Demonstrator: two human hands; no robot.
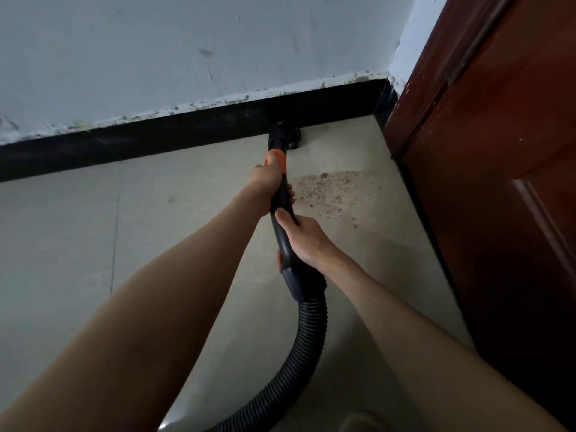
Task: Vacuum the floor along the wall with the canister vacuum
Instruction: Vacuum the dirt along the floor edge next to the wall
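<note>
**Nozzle at the skirting, grit waiting to the right**

Your vacuum's black nozzle (285,135) sits on the floor with its front edge right against the dark baseboard (174,135), close to the corner by the door. From it the rigid wand (282,194) runs back to you, marked by an orange collar (277,159). Your left hand (267,182) wraps around the wand just behind that collar; your right hand (300,241) closes around the curved handle lower down, thumb laid along the top. Behind the handle the ribbed hose (307,332) loops down and out of the bottom of the view; the canister itself isn't visible.

To do this stretch well, keep the nozzle flat and tight against the baseboard as you slide it, steering with your front hand and pushing with your rear one. A patch of brown grit (330,190) lies just to the right of the wand, so sweep across it slowly.

The floor (193,219) is pale, smooth tile with a thin joint line. The wall (156,57) is scuffed white plaster, flaking where it meets the glossy baseboard. The reddish wooden door (498,182) stands at the right.
</note>
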